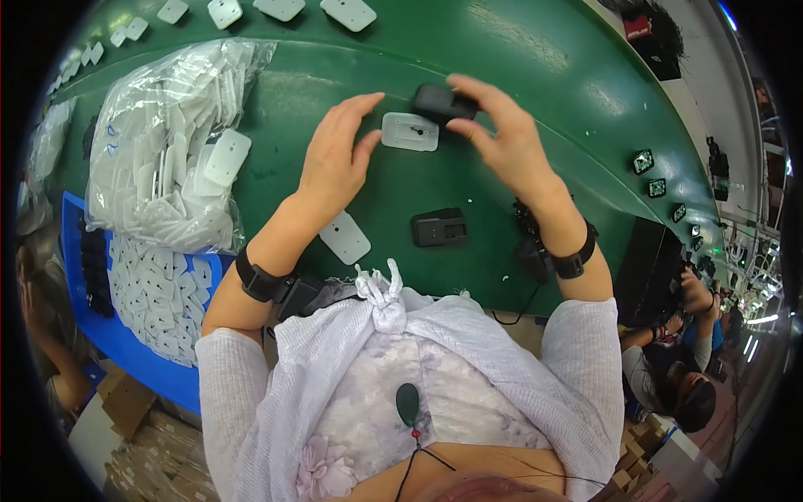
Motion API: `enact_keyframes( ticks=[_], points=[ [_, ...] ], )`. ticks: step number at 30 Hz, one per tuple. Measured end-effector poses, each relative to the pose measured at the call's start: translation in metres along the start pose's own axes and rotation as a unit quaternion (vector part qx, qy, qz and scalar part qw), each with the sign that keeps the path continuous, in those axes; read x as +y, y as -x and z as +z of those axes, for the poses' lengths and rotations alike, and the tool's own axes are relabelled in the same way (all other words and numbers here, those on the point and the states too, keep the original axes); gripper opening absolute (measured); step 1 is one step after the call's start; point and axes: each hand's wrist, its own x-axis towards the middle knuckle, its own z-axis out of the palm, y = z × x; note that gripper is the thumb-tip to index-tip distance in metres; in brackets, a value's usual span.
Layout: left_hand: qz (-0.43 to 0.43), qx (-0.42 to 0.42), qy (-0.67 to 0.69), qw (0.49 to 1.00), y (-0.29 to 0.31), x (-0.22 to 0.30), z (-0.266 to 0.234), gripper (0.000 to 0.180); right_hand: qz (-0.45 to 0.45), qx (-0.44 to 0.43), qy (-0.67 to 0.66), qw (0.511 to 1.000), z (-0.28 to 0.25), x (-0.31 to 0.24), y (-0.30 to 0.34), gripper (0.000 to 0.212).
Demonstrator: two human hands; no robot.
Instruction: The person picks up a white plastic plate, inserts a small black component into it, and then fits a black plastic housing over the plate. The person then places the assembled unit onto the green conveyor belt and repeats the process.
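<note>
My right hand (508, 127) has its thumb and fingers around the right end of a black plastic casing (433, 102). Just below that casing, a translucent white plastic plate (400, 132) lies on the green table, with a small dark mark or part near its middle. My left hand (336, 151) is to the left of this plate, thumb and fingers apart, holding nothing. Closer to me rests a second black casing (439, 227), with a rectangular recess. Another white plate (345, 238) lies below my left wrist.
On the left, a clear plastic bag (125, 142) full of white plates stands behind a blue tray (180, 389) of small white pieces. White plates (348, 13) line the far edge. Small circuit-like parts (642, 161) lie right, beyond a black box (648, 259). Another person (669, 376) works there.
</note>
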Motion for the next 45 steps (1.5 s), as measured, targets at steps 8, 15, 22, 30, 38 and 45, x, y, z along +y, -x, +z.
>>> enact_keyframes(
  ticks=[8, 15, 22, 30, 38, 45],
  points=[
    [0.048, -0.068, -0.064, 0.995, 0.009, -0.001, -0.008, 0.054, -0.069, -0.08, 0.083, 0.991, 0.031, -0.017, 0.0, 0.035],
    [0.074, -0.106, -0.158, 0.979, 0.01, 0.002, -0.008, 0.055, -0.074, -0.01, 0.127, 0.989, 0.048, -0.015, 0.013, 0.04],
    [0.121, -0.048, -0.19, 0.973, -0.004, -0.002, 0.009, 0.049, 0.048, -0.086, -0.064, 0.993, 0.026, -0.002, -0.011, 0.034],
    [-0.291, -0.059, 0.388, 0.872, -0.007, 0.036, -0.007, 0.031, 0.184, -0.005, -0.41, 0.893, 0.022, -0.035, 0.007, 0.045],
    [-0.283, -0.042, 0.429, 0.857, 0.005, 0.047, -0.008, 0.031, 0.174, 0.021, -0.346, 0.922, 0.025, -0.047, 0.013, 0.043],
    [-0.26, -0.055, 0.373, 0.889, 0.006, 0.042, -0.019, 0.032, 0.129, 0.05, -0.317, 0.938, 0.016, -0.029, -0.005, 0.052]
  ],
)
